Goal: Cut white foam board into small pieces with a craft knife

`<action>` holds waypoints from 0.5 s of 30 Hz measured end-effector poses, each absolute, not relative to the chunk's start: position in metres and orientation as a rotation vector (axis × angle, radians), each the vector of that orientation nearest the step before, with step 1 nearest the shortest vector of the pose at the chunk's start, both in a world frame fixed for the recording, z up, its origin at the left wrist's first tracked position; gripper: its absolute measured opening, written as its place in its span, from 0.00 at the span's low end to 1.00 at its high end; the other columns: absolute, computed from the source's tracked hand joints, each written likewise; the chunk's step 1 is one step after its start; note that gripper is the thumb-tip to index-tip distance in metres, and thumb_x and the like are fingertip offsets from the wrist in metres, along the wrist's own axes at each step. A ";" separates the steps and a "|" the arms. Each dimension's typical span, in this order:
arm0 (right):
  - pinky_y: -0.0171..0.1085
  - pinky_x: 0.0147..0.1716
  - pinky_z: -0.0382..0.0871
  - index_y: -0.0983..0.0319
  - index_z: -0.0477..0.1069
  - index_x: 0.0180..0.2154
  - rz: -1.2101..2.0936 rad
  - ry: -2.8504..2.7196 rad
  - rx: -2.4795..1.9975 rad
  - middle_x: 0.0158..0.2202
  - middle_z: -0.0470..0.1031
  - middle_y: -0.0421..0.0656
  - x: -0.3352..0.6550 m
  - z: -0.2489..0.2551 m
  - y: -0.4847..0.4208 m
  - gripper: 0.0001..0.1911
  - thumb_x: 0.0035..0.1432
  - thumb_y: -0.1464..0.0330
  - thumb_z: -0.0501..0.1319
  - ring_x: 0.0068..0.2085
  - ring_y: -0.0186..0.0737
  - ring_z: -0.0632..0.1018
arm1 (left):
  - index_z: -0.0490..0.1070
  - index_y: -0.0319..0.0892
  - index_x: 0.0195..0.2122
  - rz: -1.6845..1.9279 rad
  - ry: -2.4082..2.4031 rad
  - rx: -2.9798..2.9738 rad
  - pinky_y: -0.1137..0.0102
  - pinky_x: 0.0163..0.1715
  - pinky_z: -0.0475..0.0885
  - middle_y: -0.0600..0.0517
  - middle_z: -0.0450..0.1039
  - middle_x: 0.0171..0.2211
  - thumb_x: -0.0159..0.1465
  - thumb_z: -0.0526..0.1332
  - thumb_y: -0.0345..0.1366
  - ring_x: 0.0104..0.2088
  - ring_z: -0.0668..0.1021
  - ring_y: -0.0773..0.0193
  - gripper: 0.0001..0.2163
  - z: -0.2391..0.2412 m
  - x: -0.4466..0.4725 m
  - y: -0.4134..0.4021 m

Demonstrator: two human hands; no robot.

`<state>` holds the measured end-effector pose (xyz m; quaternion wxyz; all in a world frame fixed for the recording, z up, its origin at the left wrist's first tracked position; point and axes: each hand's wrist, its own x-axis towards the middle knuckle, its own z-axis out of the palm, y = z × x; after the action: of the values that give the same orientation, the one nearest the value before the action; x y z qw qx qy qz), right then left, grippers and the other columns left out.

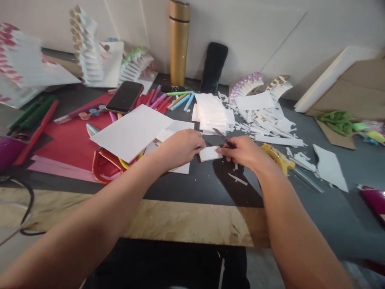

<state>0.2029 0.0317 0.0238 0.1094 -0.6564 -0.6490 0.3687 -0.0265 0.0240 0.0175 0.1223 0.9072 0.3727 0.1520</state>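
A small white rectangular piece (210, 153), perhaps foam sheet or thick card, lies between my hands just above the dark tabletop. My left hand (185, 147) pinches its left end, fingers closed. On the right end press the thumb and fingers of my right hand (242, 151), which also grips a slim dark knife (223, 137), its blade pointing up and to the left. Beyond my hands sits a stack of similar white pieces (212, 112). A larger white sheet (132, 130) rests left of my left hand, partly over orange-handled scissors (100, 168).
White offcuts (261, 124) are strewn behind my right hand. A yellow glue gun or tape tool (278, 158) lies beside my right forearm. Coloured sticks (180, 100), a phone (124, 96), a gold flask (179, 44) and red sheets (66, 138) occupy the back and left.
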 end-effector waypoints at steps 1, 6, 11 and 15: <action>0.34 0.21 0.56 0.61 0.70 0.25 1.089 -1.901 -1.929 0.20 0.71 0.38 0.203 0.023 0.032 0.16 0.55 0.59 0.69 0.20 0.30 0.65 | 0.79 0.40 0.35 0.474 1.058 2.642 0.64 0.43 0.73 0.47 0.79 0.37 0.66 0.53 0.26 0.41 0.79 0.58 0.13 0.015 -0.026 0.025; 0.34 0.20 0.56 0.62 0.71 0.26 1.105 -1.871 -1.916 0.20 0.71 0.38 0.204 0.020 0.031 0.15 0.54 0.59 0.70 0.20 0.31 0.66 | 0.78 0.40 0.29 0.544 1.011 2.674 0.65 0.37 0.70 0.47 0.76 0.34 0.64 0.52 0.22 0.36 0.77 0.60 0.16 0.008 -0.025 0.026; 0.34 0.19 0.55 0.61 0.69 0.26 1.116 -1.872 -1.910 0.20 0.71 0.38 0.203 0.020 0.030 0.16 0.54 0.59 0.70 0.20 0.30 0.65 | 0.77 0.39 0.27 0.549 1.012 2.716 0.67 0.33 0.67 0.48 0.74 0.31 0.64 0.52 0.22 0.33 0.74 0.63 0.16 0.006 -0.025 0.027; 0.34 0.19 0.56 0.61 0.69 0.26 1.122 -1.877 -1.915 0.20 0.72 0.38 0.204 0.019 0.031 0.17 0.54 0.58 0.70 0.20 0.31 0.66 | 0.77 0.39 0.28 0.534 1.001 2.726 0.67 0.35 0.67 0.48 0.74 0.32 0.63 0.51 0.21 0.34 0.75 0.62 0.16 0.006 -0.024 0.027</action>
<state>0.2042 0.0307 0.0194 0.1169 -0.6543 -0.6413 0.3834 -0.0243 0.0269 0.0065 0.0943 0.9191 0.3375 0.1800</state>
